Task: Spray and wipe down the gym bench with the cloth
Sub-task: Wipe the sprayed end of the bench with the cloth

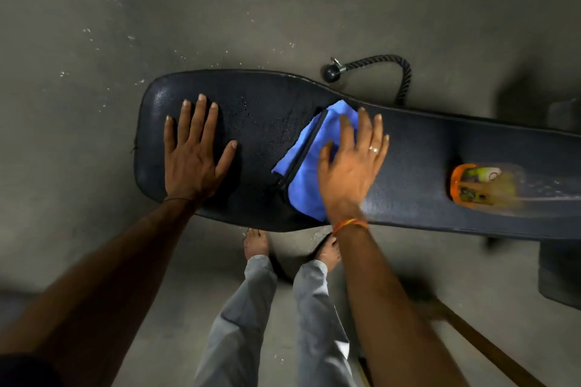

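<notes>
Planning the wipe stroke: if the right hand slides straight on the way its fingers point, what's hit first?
Nothing on the pad: the right hand, on the cloth, would run off the far edge of the bench. The rope handle lies beyond, apparently lower, on the floor.

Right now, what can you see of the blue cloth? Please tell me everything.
The blue cloth looks soft and thin. It lies mostly flat on the black bench pad, where the pad narrows, reaching its near edge. A dark strip crosses it near its left side; hem or fold, I cannot tell. The right hand presses on it with straight, spread fingers and covers its right part.
</notes>
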A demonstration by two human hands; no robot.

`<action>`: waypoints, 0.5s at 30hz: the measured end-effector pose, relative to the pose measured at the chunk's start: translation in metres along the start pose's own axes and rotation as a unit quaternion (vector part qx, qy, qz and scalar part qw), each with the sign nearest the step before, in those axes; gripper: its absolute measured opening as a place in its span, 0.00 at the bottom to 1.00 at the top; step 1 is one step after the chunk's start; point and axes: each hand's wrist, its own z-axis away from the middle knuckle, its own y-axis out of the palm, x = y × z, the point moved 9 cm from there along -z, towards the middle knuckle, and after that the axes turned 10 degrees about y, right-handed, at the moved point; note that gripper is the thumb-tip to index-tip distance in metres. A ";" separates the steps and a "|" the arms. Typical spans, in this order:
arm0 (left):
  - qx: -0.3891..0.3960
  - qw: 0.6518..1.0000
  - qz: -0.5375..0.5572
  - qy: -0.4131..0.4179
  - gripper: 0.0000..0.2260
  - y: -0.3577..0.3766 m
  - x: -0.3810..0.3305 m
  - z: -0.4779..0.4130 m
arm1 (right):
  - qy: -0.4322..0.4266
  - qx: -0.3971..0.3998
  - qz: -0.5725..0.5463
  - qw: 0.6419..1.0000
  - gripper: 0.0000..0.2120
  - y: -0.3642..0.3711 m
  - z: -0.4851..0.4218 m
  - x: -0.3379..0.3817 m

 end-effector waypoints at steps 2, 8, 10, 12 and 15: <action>0.001 1.000 0.000 0.000 0.33 0.000 0.000 0.000 | 0.007 0.014 0.029 0.999 0.26 0.017 0.021 0.002; 0.005 1.000 0.001 0.000 0.33 0.003 0.001 0.000 | 0.044 0.061 0.043 0.996 0.31 0.051 0.019 0.006; 0.009 1.000 -0.002 0.000 0.33 0.003 0.002 0.000 | 0.028 0.067 0.043 0.996 0.32 0.053 0.015 0.017; 0.010 1.000 -0.001 0.001 0.33 0.004 0.002 0.000 | -0.016 0.079 0.059 0.995 0.33 0.055 0.024 0.027; 0.010 1.000 -0.001 0.002 0.33 0.004 0.001 0.000 | -0.085 0.102 0.076 0.988 0.33 0.053 0.061 0.029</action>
